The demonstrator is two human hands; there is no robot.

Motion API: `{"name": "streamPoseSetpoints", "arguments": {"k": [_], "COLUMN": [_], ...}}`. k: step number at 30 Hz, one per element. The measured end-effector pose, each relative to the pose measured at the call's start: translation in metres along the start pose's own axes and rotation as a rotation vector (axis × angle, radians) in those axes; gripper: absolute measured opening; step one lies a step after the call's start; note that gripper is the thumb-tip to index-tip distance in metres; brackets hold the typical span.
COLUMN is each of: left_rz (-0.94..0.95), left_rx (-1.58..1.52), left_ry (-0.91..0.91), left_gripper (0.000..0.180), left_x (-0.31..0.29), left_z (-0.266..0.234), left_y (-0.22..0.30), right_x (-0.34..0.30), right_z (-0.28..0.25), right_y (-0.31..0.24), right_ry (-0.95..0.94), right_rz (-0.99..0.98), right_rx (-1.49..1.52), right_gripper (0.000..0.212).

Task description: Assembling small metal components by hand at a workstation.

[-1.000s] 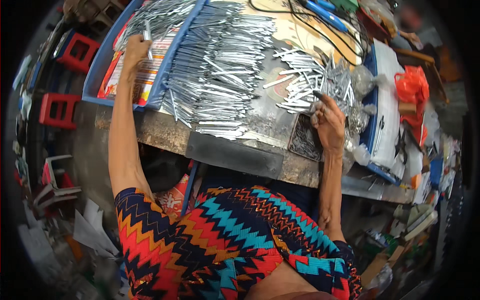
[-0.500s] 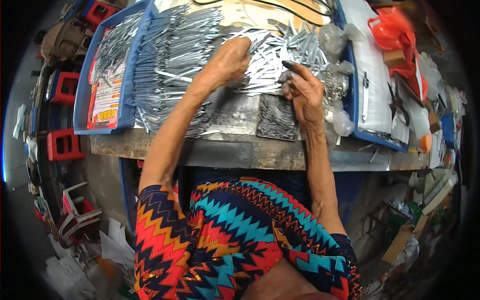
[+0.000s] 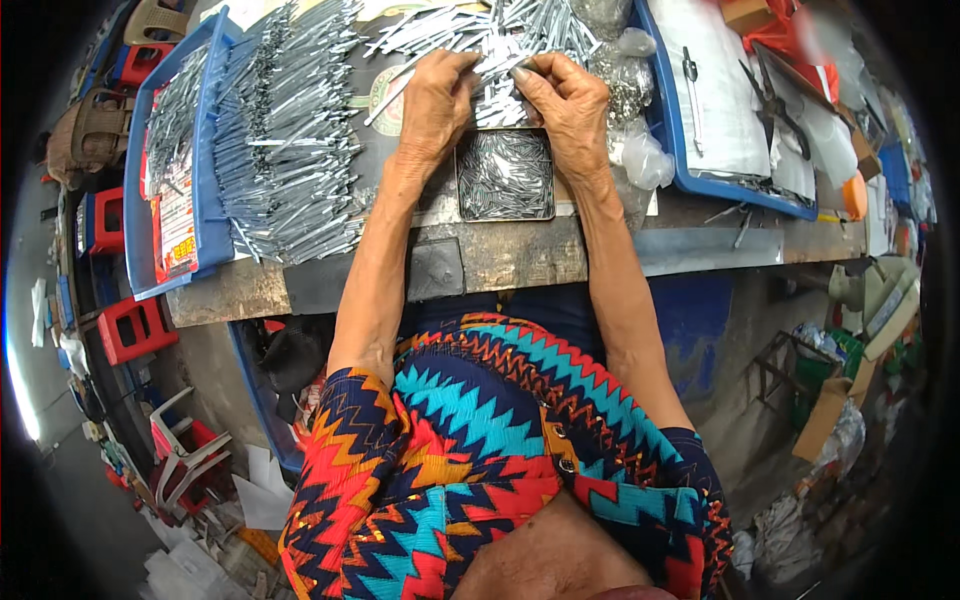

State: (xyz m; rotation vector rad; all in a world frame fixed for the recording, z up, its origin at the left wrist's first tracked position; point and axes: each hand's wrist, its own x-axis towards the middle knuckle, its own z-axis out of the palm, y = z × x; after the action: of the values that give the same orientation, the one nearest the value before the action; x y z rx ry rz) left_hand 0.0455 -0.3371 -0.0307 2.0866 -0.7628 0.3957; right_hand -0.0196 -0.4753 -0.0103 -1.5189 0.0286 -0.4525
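Both my hands are close together over a heap of thin, flat, silvery metal strips. My left hand is closed, thumb and fingertips pinched at the heap's left side; what lies in the pinch is too small to make out. Facing it, my right hand is also closed, thumb pressed to the curled fingers, with its tiny content hidden. Between my wrists sits a shallow square tray holding many small dark metal pins. One lone strip slants just left of my left hand.
Dense rows of long metal pieces cover the bench's left side, beside a blue bin. Clear plastic bags lie right of the heap. A blue tray there holds black-handled cutters. The bench edge runs before me.
My hands have come together over the heap. My right hand has gone from fingers partly apart to a pinch. The view has shifted, and the pin tray now shows between my wrists.
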Motion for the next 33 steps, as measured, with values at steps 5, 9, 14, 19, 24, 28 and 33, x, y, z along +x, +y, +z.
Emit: {"name": "streamPoseSetpoints", "arguments": {"k": [5,9,14,19,24,28,33], "left_rz": [-0.031,-0.017,-0.047,-0.135,-0.224,-0.231,-0.249], "left_rx": [-0.053,-0.063,-0.080,-0.116,-0.238,-0.194,-0.209], "left_ry": [0.122,0.150,0.223,0.158,0.091,0.091,0.112], "left_gripper": [0.019,0.020,0.020,0.021,0.023,0.022,0.022], "left_x": [-0.004,-0.006,-0.009,-0.013,-0.026,-0.031,-0.033], "left_z": [-0.008,-0.009,-0.011,-0.012,-0.019,-0.020,-0.020], "left_y": [0.000,-0.002,-0.006,-0.003,0.008,0.001,0.002], "right_x": [-0.009,-0.030,-0.076,-0.102,-0.103,-0.096,-0.088], "right_z": [-0.001,-0.003,-0.012,-0.018,-0.022,-0.015,-0.008], "right_y": [-0.007,-0.021,-0.046,-0.044,-0.039,-0.031,-0.020], "right_ry": [-0.058,-0.042,-0.143,-0.227,-0.287,-0.390,-0.408], "right_rz": [0.093,0.092,0.071,-0.121,-0.295,-0.330,-0.364], "right_rx": [0.070,0.010,-0.518,-0.671,-0.964,-1.048,-1.057], "right_gripper": [0.011,0.012,0.012,0.010,0.016,0.016,0.015]}}
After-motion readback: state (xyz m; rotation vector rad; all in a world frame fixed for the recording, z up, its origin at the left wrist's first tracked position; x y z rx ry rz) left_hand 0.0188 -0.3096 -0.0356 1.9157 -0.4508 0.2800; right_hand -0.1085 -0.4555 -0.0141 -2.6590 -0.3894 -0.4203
